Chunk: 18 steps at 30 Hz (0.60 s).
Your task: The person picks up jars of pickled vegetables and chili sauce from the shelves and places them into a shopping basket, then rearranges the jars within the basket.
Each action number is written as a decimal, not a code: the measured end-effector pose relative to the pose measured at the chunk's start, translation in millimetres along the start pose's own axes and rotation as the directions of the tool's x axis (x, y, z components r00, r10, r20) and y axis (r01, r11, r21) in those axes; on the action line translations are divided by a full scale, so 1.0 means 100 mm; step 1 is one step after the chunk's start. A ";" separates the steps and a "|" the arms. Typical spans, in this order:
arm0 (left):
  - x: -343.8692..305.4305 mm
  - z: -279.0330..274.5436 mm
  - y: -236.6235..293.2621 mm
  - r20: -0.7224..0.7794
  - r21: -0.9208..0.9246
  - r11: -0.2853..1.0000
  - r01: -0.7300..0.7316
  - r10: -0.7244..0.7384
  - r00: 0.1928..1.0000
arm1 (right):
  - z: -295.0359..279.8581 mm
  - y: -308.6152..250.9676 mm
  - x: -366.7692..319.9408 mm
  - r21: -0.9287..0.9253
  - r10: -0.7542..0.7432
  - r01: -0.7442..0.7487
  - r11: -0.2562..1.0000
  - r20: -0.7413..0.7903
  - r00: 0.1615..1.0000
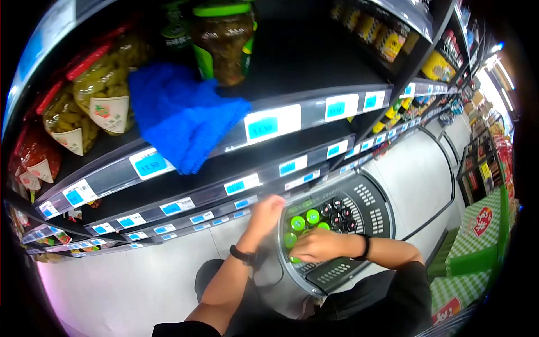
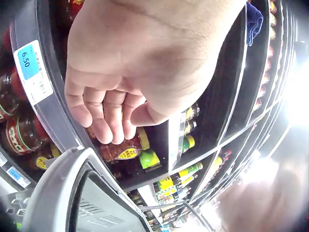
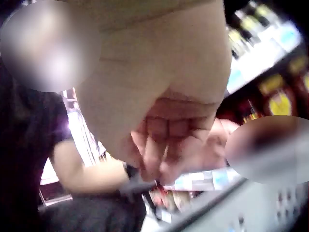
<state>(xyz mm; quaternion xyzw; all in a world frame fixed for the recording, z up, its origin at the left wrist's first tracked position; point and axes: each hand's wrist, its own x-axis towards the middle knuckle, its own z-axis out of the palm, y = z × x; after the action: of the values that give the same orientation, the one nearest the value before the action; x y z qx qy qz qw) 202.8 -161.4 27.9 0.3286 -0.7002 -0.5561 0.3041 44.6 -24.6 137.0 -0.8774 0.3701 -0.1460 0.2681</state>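
My left hand (image 1: 265, 216) reaches over the far left rim of a grey shopping basket (image 1: 377, 194), beside the shelf. In the left wrist view its fingers (image 2: 114, 113) hang loosely bent with nothing in them. Several jars with green lids (image 1: 297, 223) stand in the basket, next to several black-lidded jars (image 1: 337, 203). My right hand (image 1: 320, 246) is low over the green lids, its fingertips right at the nearest ones and overlapping them. The right wrist view shows its fingers (image 3: 166, 128) curled, blurred; I cannot tell whether they pinch a lid.
A blue cloth (image 1: 182, 115) hangs over the shelf edge, by a large green-lidded jar (image 1: 224, 45) and bagged pickles (image 1: 106, 84). Price tags (image 1: 272, 124) line the shelves. Behind the basket, a dark metal frame (image 1: 453, 168) stands on the floor; green checked displays (image 1: 474, 241) are at right.
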 end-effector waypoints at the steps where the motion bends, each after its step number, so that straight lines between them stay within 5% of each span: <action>1: -0.02 -0.01 0.02 -0.004 0.011 1.000 -0.014 0.014 1.000 | -0.51 -0.31 0.16 0.045 -0.050 0.057 0.997 -0.133 0.990; 4: -0.06 -0.04 0.02 -0.017 0.044 0.999 -0.021 0.022 1.000 | -1.68 -0.67 0.47 -0.101 -0.295 0.280 0.955 -0.440 0.848; 5: -0.06 -0.04 0.02 -0.025 0.037 0.999 -0.027 0.028 0.999 | -2.03 -0.74 0.63 -0.194 -0.252 0.175 0.965 -0.504 0.826; 6: -0.09 -0.04 0.01 -0.035 0.028 0.999 -0.029 0.030 0.999 | -2.33 -0.90 0.79 -0.195 -0.039 -0.081 0.977 -0.545 0.838; 7: -0.09 -0.04 -0.03 -0.052 0.031 0.999 -0.042 0.044 0.998 | -2.59 -0.79 1.01 -0.212 -0.011 -0.131 0.969 -0.563 0.826; 10: -0.12 -0.17 0.18 0.019 0.056 0.993 0.104 -0.105 0.994 | -3.22 -0.37 1.53 0.342 0.420 -0.264 0.902 -0.543 0.728; 11: -0.12 -0.19 0.22 0.007 0.044 0.995 0.089 -0.089 0.996 | -3.37 -0.26 1.69 0.287 0.468 -0.370 0.884 -0.502 0.727; 14: -0.10 -0.18 0.33 0.004 0.039 0.994 0.105 -0.105 0.994 | -3.70 0.46 2.09 0.476 0.567 -0.351 0.806 -0.453 0.688; 16: -0.08 -0.13 0.31 0.021 -0.021 0.996 0.083 -0.082 0.996 | -3.71 0.76 2.24 0.482 0.519 -0.309 0.820 -0.396 0.757; 18: -0.06 -0.13 0.31 0.028 -0.010 0.999 0.031 -0.031 0.999 | -3.65 0.28 2.30 0.381 0.617 -0.490 0.784 -0.394 0.681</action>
<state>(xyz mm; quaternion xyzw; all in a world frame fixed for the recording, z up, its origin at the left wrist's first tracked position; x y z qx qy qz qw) 212.8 -158.6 60.4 0.3302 -0.6960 -0.5691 0.2876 19.7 -340.7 430.7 -0.6139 0.6546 -0.3230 0.3005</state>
